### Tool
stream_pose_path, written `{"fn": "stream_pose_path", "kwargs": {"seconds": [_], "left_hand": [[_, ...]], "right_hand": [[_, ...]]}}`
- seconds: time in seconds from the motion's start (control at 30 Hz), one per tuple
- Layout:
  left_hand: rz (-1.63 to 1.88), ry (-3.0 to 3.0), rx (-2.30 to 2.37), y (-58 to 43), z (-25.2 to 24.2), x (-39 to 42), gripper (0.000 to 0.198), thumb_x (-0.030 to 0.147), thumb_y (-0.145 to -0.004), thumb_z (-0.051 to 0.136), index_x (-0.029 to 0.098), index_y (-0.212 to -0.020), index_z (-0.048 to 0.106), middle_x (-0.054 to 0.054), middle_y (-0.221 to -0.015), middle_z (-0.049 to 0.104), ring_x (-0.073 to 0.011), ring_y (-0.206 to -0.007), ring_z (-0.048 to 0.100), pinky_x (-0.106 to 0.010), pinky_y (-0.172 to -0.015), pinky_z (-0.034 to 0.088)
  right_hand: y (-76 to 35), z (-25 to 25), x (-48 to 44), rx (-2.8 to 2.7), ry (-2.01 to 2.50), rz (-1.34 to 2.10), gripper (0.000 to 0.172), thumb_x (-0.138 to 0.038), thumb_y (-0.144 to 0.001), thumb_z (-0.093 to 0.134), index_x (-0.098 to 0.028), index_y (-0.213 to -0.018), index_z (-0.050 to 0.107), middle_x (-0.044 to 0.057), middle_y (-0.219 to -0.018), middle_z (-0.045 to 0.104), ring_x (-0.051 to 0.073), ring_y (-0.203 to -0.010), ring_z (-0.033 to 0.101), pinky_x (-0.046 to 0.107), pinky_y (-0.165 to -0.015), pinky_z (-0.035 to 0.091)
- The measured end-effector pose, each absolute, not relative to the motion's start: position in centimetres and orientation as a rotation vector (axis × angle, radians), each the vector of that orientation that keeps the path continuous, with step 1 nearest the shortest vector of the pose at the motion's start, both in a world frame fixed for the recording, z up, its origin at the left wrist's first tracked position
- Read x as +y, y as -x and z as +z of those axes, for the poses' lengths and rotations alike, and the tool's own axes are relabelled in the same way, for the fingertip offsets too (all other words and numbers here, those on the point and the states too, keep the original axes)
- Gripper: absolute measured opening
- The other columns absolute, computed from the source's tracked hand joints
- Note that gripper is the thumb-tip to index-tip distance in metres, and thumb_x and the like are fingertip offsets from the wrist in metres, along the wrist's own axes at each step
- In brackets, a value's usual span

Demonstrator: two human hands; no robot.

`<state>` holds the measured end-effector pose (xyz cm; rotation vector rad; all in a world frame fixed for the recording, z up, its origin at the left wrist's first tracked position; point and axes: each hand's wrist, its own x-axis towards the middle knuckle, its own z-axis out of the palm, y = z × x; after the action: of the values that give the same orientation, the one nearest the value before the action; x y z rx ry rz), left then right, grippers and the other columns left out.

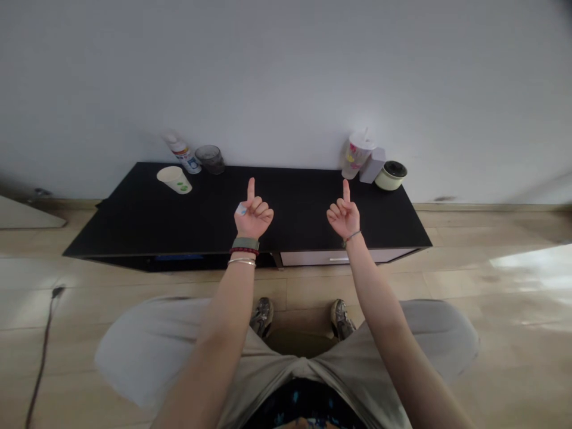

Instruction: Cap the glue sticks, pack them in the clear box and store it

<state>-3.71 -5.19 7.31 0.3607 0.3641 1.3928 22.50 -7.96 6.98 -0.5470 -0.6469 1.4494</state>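
Left hand: palm up, index finger extended forward, the other fingers folded into the palm; it grips nothing visible. Right hand: mirrored posture, index finger extended, remaining fingers folded, no object visible in its grip. Both hands extend over the worktop, and the matched pose probably serves to keep each pointing finger distinct.

Forward of the right fingertip, nearest to that hand, is the lidded cup; contact cannot be confirmed from this angle. The box and the black-lidded pot follow to the right of the cup, the box between the two.

Forward and left of the left hand are the dark glass, the spray can and, nearer the front, the paper cup. Grouping at either end presumably leaves each hand working room in between
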Motion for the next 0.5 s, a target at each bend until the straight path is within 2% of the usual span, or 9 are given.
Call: {"fn": "stream_pose_path", "kwargs": {"seconds": [0.17,0.3,0.4,0.5], "left_hand": [[1.399,-0.382,0.422,3.8,7.8,-5.4,0.052,0.02,-0.095,0.039,0.032,-0.145,0.047,0.01,-0.049,0.026,-0.0075,-0.039,0.028,-0.018,-0.044,0.029],[1.364,-0.415,0.474,3.5,8.0,-5.3,0.041,0.028,-0.1,0.037,0.029,-0.135,0.058,0.01,-0.05,0.026,-0.0078,-0.041,0.027,-0.018,-0.045,0.029],[1.212,-0.505,0.537,2.6,7.8,-5.7,0.034,0.029,-0.1,0.039,0.02,-0.109,0.07,0.009,-0.052,0.025,-0.0072,-0.043,0.026,-0.018,-0.045,0.028],[0.974,-0.809,0.65,1.4,8.8,-8.0,0.025,0.026,-0.095,0.05,0.012,-0.091,0.071,0.006,-0.056,0.035,-0.006,-0.048,0.032,-0.019,-0.047,0.03]], "right_hand": [[-22.5,7.5,-7.8,-0.715,0.657,1.397,0.064,-0.024,-0.081,0.052,-0.039,-0.143,0.044,-0.009,-0.054,0.017,0.013,-0.047,0.017,0.024,-0.047,0.025],[-22.8,6.2,-8.3,-0.838,0.745,1.466,0.054,-0.035,-0.09,0.046,-0.035,-0.144,0.044,-0.01,-0.053,0.018,0.013,-0.046,0.02,0.022,-0.047,0.027],[-23.1,3.3,-10.3,-1.095,0.981,1.878,0.043,-0.043,-0.095,0.044,-0.021,-0.13,0.058,-0.011,-0.049,0.026,0.011,-0.044,0.029,0.022,-0.049,0.032],[-23.4,-0.1,-13.3,-1.426,1.546,2.288,0.042,-0.044,-0.096,0.05,-0.008,-0.104,0.069,-0.004,-0.053,0.049,0.011,-0.05,0.047,0.024,-0.054,0.04]]}}
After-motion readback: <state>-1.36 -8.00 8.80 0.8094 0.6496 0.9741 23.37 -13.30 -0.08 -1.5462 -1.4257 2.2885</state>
